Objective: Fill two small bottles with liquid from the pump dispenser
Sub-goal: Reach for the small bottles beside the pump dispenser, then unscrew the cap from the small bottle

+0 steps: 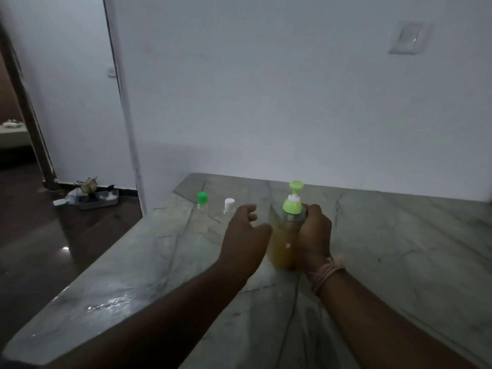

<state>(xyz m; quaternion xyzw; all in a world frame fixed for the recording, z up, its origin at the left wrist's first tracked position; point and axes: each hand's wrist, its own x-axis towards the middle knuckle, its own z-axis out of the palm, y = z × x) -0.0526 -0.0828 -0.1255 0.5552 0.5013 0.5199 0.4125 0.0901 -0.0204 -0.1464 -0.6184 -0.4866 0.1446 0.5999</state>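
A grey-green veined marble countertop point(386, 235) runs along a plain white wall point(266, 89). Standing upright near the middle of the countertop, closer to its far edge than its near edge, is a clear plastic pump dispenser bottle holding yellow-orange liquid point(283, 243), topped by a light green pump head point(292, 201) with its nozzle raised. The right hand point(315, 233) is wrapped around the right side of the dispenser body, fingers curled at its shoulder just below the green collar; a pale pink thread band point(328, 272) circles the right wrist. The left hand point(246, 235) hovers just beside the left side of the dispenser, fingers loosely curled and partly spread, grasping nothing; whether its thumb touches the bottle cannot be told.

Two small clear bottles stand toward the far left corner of the countertop, well clear of the near edge: a small bottle with a bright green cap point(202, 201) lies nearest the left edge, and a small bottle with a white cap point(229, 206) stands between it and the left hand. Both caps are on. Beyond the left edge, a dark glossy floor point(40, 235) carries a grey tray of indistinct items point(98, 199) beside the base of the wall.
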